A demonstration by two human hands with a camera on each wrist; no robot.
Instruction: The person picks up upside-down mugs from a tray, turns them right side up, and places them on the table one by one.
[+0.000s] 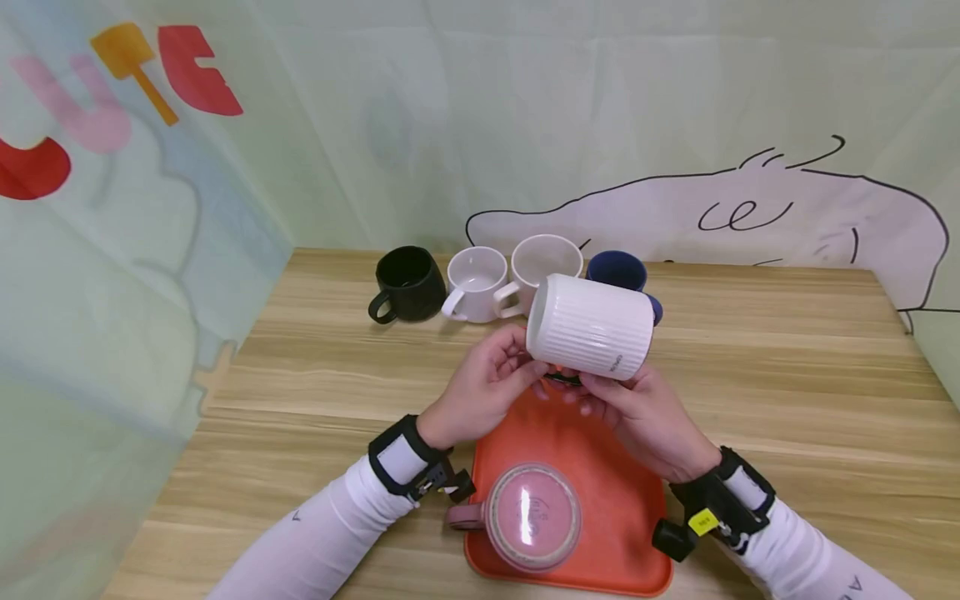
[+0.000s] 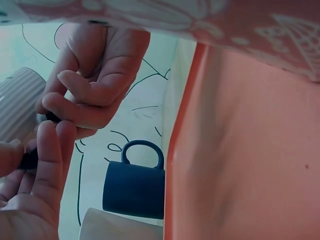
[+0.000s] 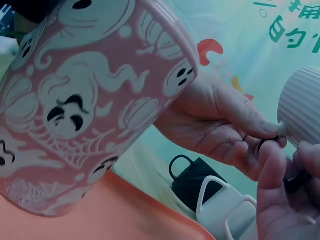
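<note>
A white ribbed mug is held on its side above the far edge of the orange tray, its rim or base end facing left. Its dark handle points down and is mostly covered by fingers. My left hand pinches the handle from the left. From the other side, my right hand grips the handle too, thumb near the mug's wall. Upside down on the tray's near part stands a pink mug, its handle to the left. White ghosts and pumpkins decorate its side.
Along the back of the wooden table stand a black mug, a small white mug, a larger white mug and a blue mug, partly hidden by the held mug. A printed cloth hangs behind and at the left.
</note>
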